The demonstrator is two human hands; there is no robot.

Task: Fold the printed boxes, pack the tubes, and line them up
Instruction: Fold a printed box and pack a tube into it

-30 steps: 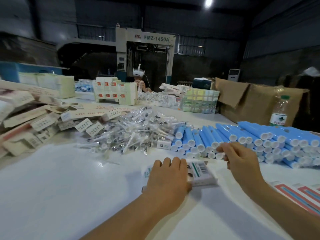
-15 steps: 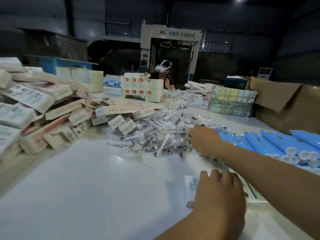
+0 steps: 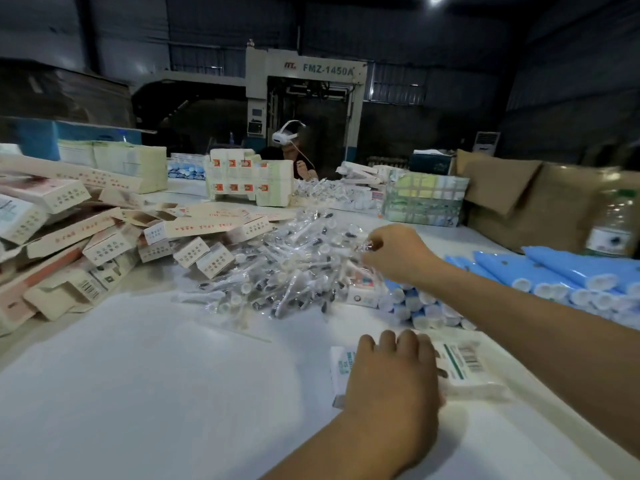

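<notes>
Left hand laid palm-down on a white printed box, fingers fairly straight, pressing it to the table. Right hand reached ahead of the left, over the heap of clear-wrapped pieces, fingers curled and pinching one crinkled wrapper at the heap's far edge. Blue tubes stacked just right of the right forearm, white caps facing near. Small box seen under the right wrist, beside the tubes. Loose folded cartons piled well left of both hands. Bottle noted beyond the tubes, blurred.
</notes>
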